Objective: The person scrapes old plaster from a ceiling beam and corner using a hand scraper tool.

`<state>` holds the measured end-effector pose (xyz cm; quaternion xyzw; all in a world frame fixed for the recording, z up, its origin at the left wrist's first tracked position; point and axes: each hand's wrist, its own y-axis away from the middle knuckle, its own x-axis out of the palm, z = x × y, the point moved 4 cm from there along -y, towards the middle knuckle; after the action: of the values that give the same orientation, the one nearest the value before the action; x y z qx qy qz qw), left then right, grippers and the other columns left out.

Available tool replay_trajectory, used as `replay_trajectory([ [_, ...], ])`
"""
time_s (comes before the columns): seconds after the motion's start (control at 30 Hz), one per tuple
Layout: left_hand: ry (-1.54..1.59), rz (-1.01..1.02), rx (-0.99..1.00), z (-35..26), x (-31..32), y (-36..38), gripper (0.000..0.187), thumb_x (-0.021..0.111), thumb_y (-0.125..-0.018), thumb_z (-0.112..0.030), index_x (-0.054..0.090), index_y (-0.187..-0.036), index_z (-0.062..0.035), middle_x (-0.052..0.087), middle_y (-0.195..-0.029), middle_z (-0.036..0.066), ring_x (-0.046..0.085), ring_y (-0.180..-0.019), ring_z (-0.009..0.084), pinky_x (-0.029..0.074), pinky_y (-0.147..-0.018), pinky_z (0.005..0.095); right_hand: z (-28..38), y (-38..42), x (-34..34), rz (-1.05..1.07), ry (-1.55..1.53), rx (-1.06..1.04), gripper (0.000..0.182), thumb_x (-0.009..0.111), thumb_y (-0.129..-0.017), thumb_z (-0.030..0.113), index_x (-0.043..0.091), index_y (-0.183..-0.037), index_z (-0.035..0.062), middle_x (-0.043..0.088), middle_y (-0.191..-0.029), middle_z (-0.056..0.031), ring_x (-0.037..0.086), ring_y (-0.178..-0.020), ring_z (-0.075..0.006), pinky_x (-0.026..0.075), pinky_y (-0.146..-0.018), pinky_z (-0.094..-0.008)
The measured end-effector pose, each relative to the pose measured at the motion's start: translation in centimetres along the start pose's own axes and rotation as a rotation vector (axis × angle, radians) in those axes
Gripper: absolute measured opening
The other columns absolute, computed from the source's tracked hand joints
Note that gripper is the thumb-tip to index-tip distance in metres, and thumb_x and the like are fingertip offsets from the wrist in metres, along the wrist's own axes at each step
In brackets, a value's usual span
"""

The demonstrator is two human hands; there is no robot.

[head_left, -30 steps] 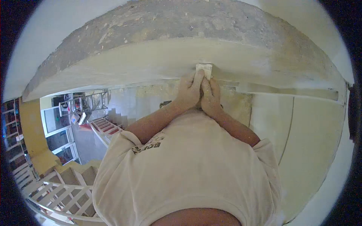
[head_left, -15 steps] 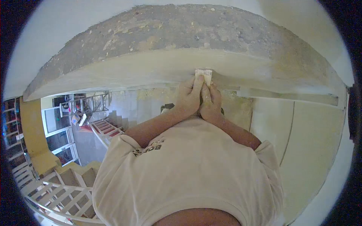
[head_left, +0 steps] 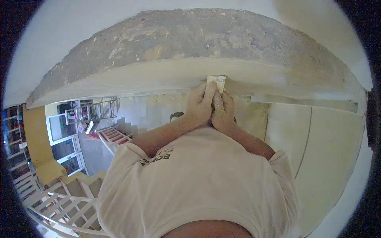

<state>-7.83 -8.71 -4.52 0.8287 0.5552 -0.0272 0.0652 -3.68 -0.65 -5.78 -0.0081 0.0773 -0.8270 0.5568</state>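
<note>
A small pale rectangular block [head_left: 216, 79], smeared with grey, is held between both of my hands against the smooth cream plaster face [head_left: 158, 73] of a curved ledge. My left hand [head_left: 200, 104] is closed on its left side, the thumb lying along it. From the right, my right hand [head_left: 223, 113] grips it too, its fingers close against the left hand. The block's lower part is hidden by my fingers. Above the cream face runs the rough grey, patchy surface [head_left: 178, 37] of the ledge.
Down to the left are a staircase with a white slatted railing [head_left: 67, 210], a yellow post [head_left: 37, 139] and a red-and-white ladder [head_left: 113, 135]. A metal frame [head_left: 97, 109] stands beyond, near white-framed glass panels [head_left: 65, 139]. Pale wall panels [head_left: 329, 139] lie to the right.
The ledge and the surroundings sit slightly lower in view. The block and both hands have shifted a little right and down in the picture, with the grip unchanged.
</note>
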Motion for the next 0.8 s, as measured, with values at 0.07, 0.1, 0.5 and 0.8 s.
replay_trajectory([
  [0.07,0.060,0.014,0.004,0.1,0.1,0.1,0.031,0.041,-0.089,-0.022,0.054,-0.073,0.0009,0.051,-0.061,0.004,0.045,-0.059,0.0089,0.038,-0.053,0.0267,0.0,0.3,0.1,-0.006,0.019,0.052,0.019,0.043,-0.083,0.014,0.053,-0.080,-0.0023,0.053,-0.070,-0.0202,0.051,-0.063,-0.0338,0.038,-0.058,-0.0408],
  [0.1,0.059,0.013,0.005,0.4,0.0,0.1,0.031,0.041,-0.089,-0.022,0.054,-0.073,0.0009,0.051,-0.061,0.004,0.045,-0.059,0.0089,0.038,-0.053,0.0267,-0.3,0.3,0.2,-0.048,0.001,-0.018,0.019,0.043,-0.083,0.013,0.053,-0.079,-0.0020,0.053,-0.070,-0.0198,0.051,-0.062,-0.0331,0.038,-0.057,-0.0406],
  [0.5,0.055,-0.015,-0.019,-2.3,-0.3,0.7,0.031,0.041,-0.089,-0.022,0.053,-0.072,0.0014,0.052,-0.061,0.004,0.044,-0.058,0.0074,0.038,-0.051,0.0256,1.3,0.0,-0.3,-0.009,0.064,-0.122,0.022,0.044,-0.083,0.015,0.052,-0.070,-0.0021,0.050,-0.062,-0.0165,0.048,-0.055,-0.0293,0.034,-0.049,-0.0388],
  [0.8,0.004,-0.042,0.200,-2.1,0.0,0.3,0.030,0.040,-0.090,-0.021,0.054,-0.074,0.0013,0.052,-0.061,0.002,0.045,-0.059,0.0078,0.039,-0.052,0.0249,-0.6,0.1,0.0,-0.031,0.083,-0.092,0.021,0.043,-0.083,0.015,0.052,-0.075,-0.0022,0.051,-0.066,-0.0181,0.050,-0.061,-0.0322,0.037,-0.055,-0.0402],
])
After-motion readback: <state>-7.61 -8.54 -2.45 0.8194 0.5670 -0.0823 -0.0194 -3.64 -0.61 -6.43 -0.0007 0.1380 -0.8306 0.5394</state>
